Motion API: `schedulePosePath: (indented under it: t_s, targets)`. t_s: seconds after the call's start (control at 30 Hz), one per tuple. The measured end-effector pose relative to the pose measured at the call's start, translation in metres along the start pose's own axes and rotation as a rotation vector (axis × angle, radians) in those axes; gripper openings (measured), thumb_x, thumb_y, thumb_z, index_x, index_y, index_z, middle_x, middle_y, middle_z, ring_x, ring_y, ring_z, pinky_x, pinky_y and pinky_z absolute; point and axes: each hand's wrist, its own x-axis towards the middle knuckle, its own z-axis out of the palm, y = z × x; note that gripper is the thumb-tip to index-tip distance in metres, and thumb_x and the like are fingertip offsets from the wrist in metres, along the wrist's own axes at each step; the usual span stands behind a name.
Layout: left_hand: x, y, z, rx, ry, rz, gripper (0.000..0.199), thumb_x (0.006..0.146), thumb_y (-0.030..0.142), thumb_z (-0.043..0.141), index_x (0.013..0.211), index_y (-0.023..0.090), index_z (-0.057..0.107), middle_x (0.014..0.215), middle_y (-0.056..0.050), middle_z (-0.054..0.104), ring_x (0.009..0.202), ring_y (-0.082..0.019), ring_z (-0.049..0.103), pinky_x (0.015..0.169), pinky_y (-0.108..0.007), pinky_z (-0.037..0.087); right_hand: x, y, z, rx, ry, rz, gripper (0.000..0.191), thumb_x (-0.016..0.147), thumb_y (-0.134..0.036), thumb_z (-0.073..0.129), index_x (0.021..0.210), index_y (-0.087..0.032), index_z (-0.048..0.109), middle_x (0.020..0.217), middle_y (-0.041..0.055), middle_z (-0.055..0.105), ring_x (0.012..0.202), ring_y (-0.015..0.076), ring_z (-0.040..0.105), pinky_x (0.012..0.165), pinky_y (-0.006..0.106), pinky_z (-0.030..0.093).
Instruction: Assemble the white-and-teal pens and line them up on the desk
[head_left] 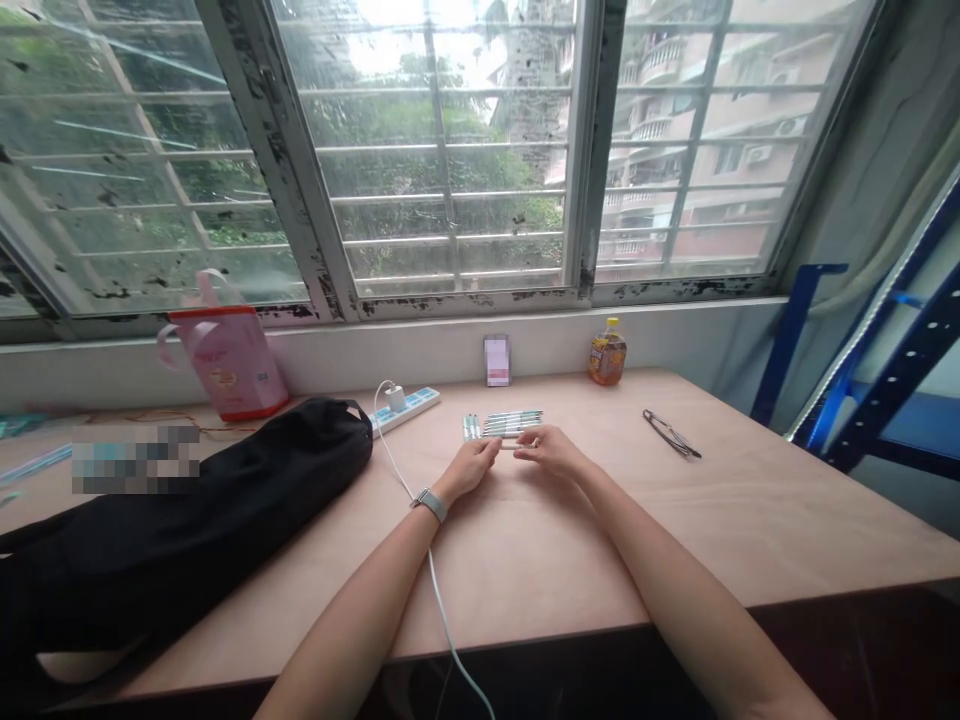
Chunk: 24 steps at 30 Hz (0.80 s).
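My left hand (472,470), with a watch (430,503) on its wrist, has its thumb and fingers pinched together at one end of a thin, pale pen (508,446). Curled around the other end of that pen are the fingers of my right hand (553,453). Just beyond both hands, a row of similar slim pens (514,420) lies side by side on the table. To its left sits a smaller group of short, pale pieces (471,427), too small to make out clearly. My fingers partly cover the pen's ends.
A phone (497,361) leans against the wall, with a bottle (607,356) to its right. Glasses (671,434) lie at right. A power strip (409,408) feeds a white cable (442,600) passing under my left arm. A black bag (285,480) and pink bag (229,365) occupy the left.
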Motion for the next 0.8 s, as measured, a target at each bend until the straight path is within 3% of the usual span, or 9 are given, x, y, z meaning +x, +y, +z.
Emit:
schedulePosePath:
  t_s: [0.2, 0.37, 0.53, 0.7, 0.8]
  targets:
    - [0.0013, -0.0032, 0.0024, 0.001, 0.015, -0.028, 0.058, 0.092, 0.067, 0.036, 0.058, 0.02, 0.041, 0.052, 0.002, 0.045, 0.051, -0.012, 0.04, 0.054, -0.026, 0.034, -0.001, -0.0042, 0.0018, -0.188, -0.096, -0.039, 0.025, 0.088, -0.024, 0.053, 0.076, -0.015, 0.072, 0.079, 0.0054, 0.07, 0.074, 0.0169, 0.059, 0.069, 0.026, 0.04]
    - [0.0014, -0.0034, 0.0023, 0.003, 0.005, -0.051, 0.059, 0.09, 0.068, 0.037, 0.057, 0.02, 0.041, 0.051, 0.003, 0.045, 0.05, -0.012, 0.039, 0.053, -0.026, 0.033, -0.0019, -0.0004, 0.0014, -0.246, -0.037, -0.066, 0.01, 0.08, -0.017, 0.062, 0.087, -0.016, 0.069, 0.09, 0.0052, 0.07, 0.081, 0.0165, 0.059, 0.071, 0.024, 0.041]
    - [0.0003, -0.0008, 0.0028, 0.007, -0.001, -0.034, 0.06, 0.091, 0.068, 0.036, 0.056, 0.02, 0.04, 0.05, 0.002, 0.043, 0.049, -0.012, 0.038, 0.053, -0.027, 0.031, -0.0027, -0.0018, 0.0024, -0.197, -0.066, -0.06, 0.021, 0.078, -0.013, 0.059, 0.097, -0.016, 0.069, 0.094, 0.0059, 0.071, 0.081, 0.0166, 0.061, 0.071, 0.024, 0.043]
    - [0.0, -0.0005, 0.0028, 0.021, -0.006, -0.047, 0.058, 0.091, 0.066, 0.036, 0.057, 0.02, 0.041, 0.05, 0.002, 0.043, 0.049, -0.012, 0.039, 0.053, -0.027, 0.031, -0.0019, -0.0056, 0.0031, -0.192, -0.127, -0.003, 0.019, 0.083, -0.017, 0.053, 0.08, -0.015, 0.071, 0.079, 0.0041, 0.07, 0.075, 0.0164, 0.061, 0.066, 0.023, 0.041]
    - [-0.0003, -0.001, 0.002, 0.034, -0.022, -0.041, 0.054, 0.09, 0.063, 0.038, 0.058, 0.02, 0.042, 0.052, 0.003, 0.044, 0.051, -0.012, 0.04, 0.054, -0.027, 0.032, -0.0022, -0.0053, 0.0037, -0.217, -0.095, 0.001, 0.015, 0.081, -0.017, 0.056, 0.078, -0.015, 0.07, 0.078, 0.0038, 0.07, 0.075, 0.016, 0.06, 0.065, 0.023, 0.039]
